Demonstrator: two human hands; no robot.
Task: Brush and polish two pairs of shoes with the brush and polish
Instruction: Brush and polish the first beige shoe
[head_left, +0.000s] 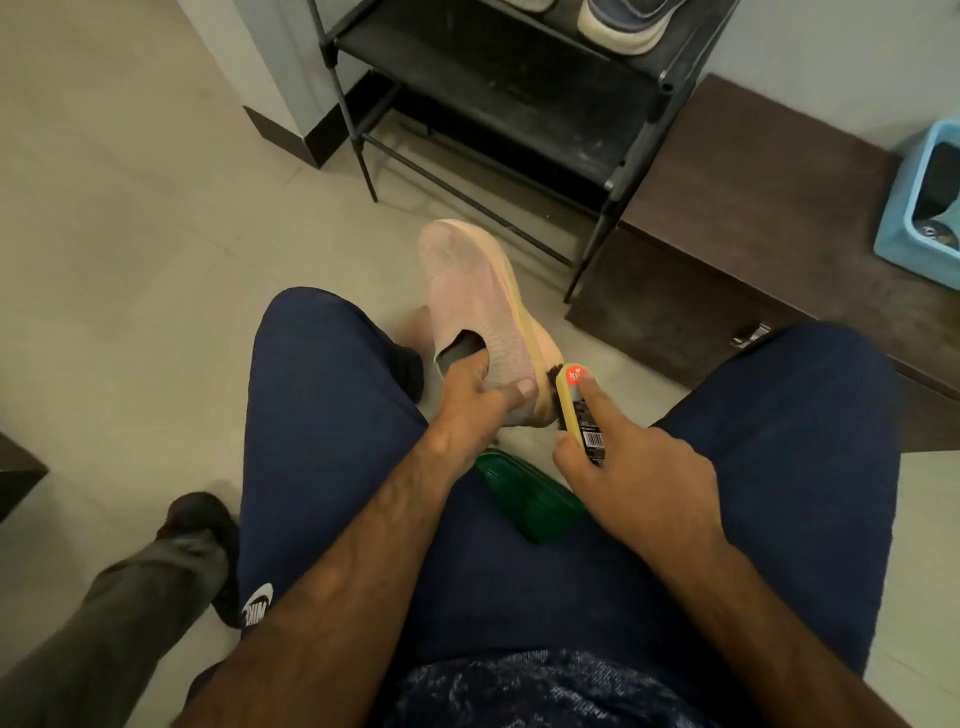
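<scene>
A pink knit slip-on shoe (472, 296) with a peach sole is held up between my knees, toe pointing away. My left hand (470, 410) grips its heel end, fingers inside the opening and thumb across the outside. My right hand (631, 467) holds a yellow-backed shoe brush (574, 408) with black bristles, index finger stretched along its labelled back. The bristles press against the shoe's heel on the right side. A second pink shoe (415, 325) lies partly hidden on the floor behind the held one.
A dark green object (530, 499) lies on the floor between my legs. A black metal shoe rack (498, 98) stands ahead with a grey sneaker (623, 23) on it. A brown low cabinet (737, 228) and light blue basket (919, 202) sit at right. Another person's leg (145, 577) is at lower left.
</scene>
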